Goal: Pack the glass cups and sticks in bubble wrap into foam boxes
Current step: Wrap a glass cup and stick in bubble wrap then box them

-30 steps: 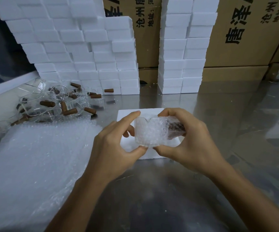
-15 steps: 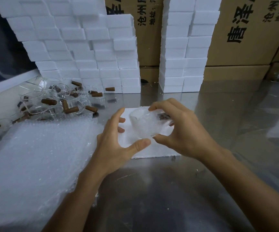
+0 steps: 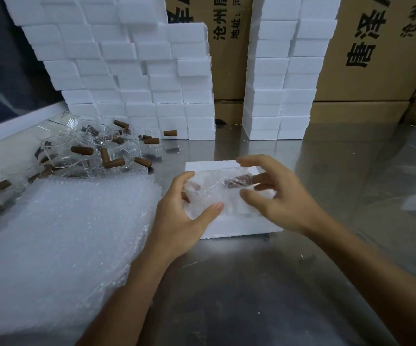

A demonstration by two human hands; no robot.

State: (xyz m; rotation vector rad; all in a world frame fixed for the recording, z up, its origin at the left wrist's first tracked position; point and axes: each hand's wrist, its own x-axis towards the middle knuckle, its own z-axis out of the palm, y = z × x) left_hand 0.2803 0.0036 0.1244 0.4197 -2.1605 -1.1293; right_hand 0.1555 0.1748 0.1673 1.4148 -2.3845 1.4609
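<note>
Looking through the head view, I log one bubble-wrapped bundle [image 3: 217, 193] lying on an open white foam box [image 3: 239, 227] at mid-surface, a brown stick showing through the wrap at its far right end. My left hand [image 3: 184, 216] holds the bundle's left end, thumb curled along the near side and fingers round the far side. My right hand [image 3: 277, 196] is over the bundle's right end with fingers spread and loosely bent; I cannot tell whether the fingertips touch the wrap, and it grips nothing that I can see.

Item: a pile of bubble wrap sheets [image 3: 59, 248], left of the box, reaching the near edge of the picture.

Item: loose glass cups [image 3: 59, 152] heaped behind the sheets at the left, some lying on their sides, with brown sticks [image 3: 114, 163] scattered among and beside them.

Item: stacked foam boxes [image 3: 132, 78] in a stepped wall at the back left, and a second, narrower stack [image 3: 282, 78] to its right, both standing on the metal surface [image 3: 339, 176].

Item: cardboard cartons [image 3: 377, 58] with black printed characters behind the stacks.
</note>
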